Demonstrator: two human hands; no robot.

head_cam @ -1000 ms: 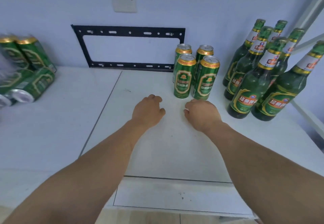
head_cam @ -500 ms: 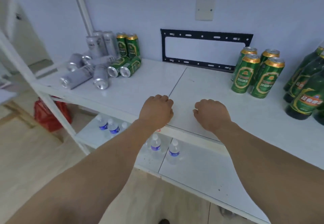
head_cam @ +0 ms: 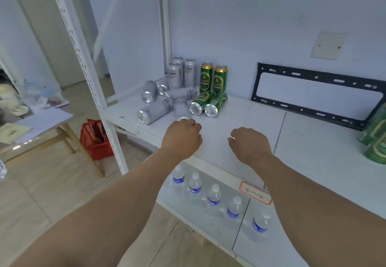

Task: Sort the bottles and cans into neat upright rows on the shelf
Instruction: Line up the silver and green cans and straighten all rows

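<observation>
Both hands empty; left hand (head_cam: 181, 138) just short of toppled silver can (head_cam: 181, 111).

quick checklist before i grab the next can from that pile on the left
1. Left hand free: ok, fingers curled, holding nothing.
2. Right hand free: ok, also holding nothing.
3. Nearest silver can within reach: ok, lying just beyond the left knuckles; contact cannot tell.
4. Cans all upright: not ok, two green cans and several silver ones lie on their sides.
5. Bare shelf to stand a can: ok, open space in front of the pile.
</observation>
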